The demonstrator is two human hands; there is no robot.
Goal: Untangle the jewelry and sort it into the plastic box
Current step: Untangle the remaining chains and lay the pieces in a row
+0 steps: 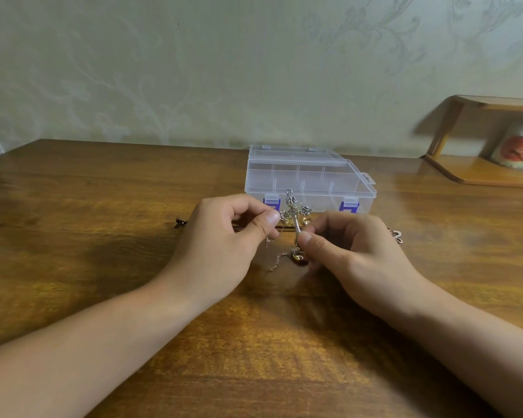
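A: Where's the tangle relative to your hands?

B: The jewelry tangle (pixel 293 214) sits between them, lifted off the bench (pixel 103 236), just in front of the plastic box (pixel 310 179). Your left hand (pixel 224 236) pinches its left edge, thumb against fingers.

A: And your right?

B: Your right hand (pixel 347 251) is clamped on a silver piece (pixel 298 229) running up into the knot. A thin chain (pixel 280 257) hangs below.
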